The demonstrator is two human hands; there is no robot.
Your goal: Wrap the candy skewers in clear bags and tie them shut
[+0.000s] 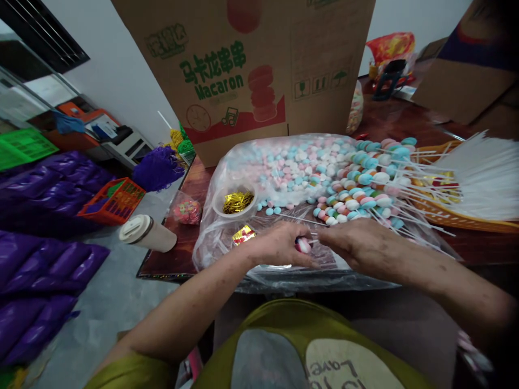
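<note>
Near the table's front edge, my left hand (pixel 286 243) has its fingers curled around a small pink and white candy piece (pixel 303 245). Close to its fingertips is my right hand (pixel 352 240), palm down; its fingertips meet a thin white stick beside the candy, and what they grip is too small to tell. Beyond both hands lie loose pastel candies (pixel 300 162) on a clear plastic bag, with skewered candies (pixel 360 189) piled at the right. A white bowl (pixel 217 202) of gold twist ties and a gold-and-red wrapper (pixel 243 235) are left of my hands.
A large cardboard box (pixel 259 102) stands behind the candies. White sticks (pixel 482 173) fill an orange basket (pixel 478 220) at right. A cream tumbler (pixel 156 235) and a bag of red candies (pixel 187 209) are at the left table edge. Purple packages (pixel 36 270) lie beyond.
</note>
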